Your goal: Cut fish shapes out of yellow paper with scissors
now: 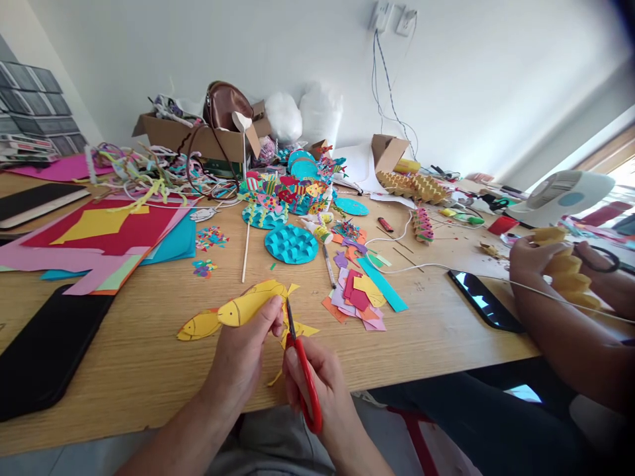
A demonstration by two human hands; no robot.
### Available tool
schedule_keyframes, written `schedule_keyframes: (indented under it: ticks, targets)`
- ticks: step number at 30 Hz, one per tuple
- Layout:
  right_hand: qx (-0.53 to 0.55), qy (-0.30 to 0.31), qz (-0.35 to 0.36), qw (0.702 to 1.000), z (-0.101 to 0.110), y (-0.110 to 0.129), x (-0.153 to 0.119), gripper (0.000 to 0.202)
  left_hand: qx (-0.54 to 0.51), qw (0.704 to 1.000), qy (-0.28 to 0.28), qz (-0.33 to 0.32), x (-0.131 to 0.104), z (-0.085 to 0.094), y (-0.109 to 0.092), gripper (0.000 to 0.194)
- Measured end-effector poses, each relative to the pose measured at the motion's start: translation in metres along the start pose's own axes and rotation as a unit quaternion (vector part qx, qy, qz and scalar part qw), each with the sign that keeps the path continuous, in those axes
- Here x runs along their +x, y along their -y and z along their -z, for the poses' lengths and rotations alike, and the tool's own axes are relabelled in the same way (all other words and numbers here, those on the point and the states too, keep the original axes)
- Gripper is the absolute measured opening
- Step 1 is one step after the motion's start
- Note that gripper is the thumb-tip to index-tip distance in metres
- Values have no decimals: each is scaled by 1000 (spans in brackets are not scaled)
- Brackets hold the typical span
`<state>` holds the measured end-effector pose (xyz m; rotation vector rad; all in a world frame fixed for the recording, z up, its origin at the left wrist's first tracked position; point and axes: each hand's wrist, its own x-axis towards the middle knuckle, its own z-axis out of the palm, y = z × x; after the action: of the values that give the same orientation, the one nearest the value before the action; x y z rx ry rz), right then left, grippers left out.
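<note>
My left hand point(251, 347) pinches a yellow paper fish point(253, 304) with drawn outlines, its head pointing left. In my right hand point(322, 380) is a pair of red-handled scissors point(308, 387); the dark blades reach up to the tail end of the fish. Yellow offcuts hang and lie around the blades. Left of my left hand, another yellow paper fish point(199, 325) lies on the table, with a bit of orange showing at its edge. Right of the scissors is a pile of coloured paper scraps point(347, 297), with a yellow piece point(370, 291) on top.
Coloured paper sheets point(163, 228) and a black flat object point(49, 357) lie at left. A blue scalloped disc point(291, 243), a stick point(246, 251) and a pen point(329, 268) lie ahead. At right are a phone point(481, 301) and a co-worker's hands point(533, 264) holding a yellow folded piece.
</note>
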<state>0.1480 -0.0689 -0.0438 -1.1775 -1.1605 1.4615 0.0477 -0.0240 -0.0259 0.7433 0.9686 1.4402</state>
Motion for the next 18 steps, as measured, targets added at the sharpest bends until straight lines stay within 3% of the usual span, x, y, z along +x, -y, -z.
schedule_keyframes:
  ticks: [5,18]
  targets:
    - [-17,12,-11,1000,0,5,-1,44,-20,1000,-16,9,0,-2,-3,8]
    - [-28,11,-7,1000,4,6,-3,47,-3,999,-42,16,-8,-10,-2,10]
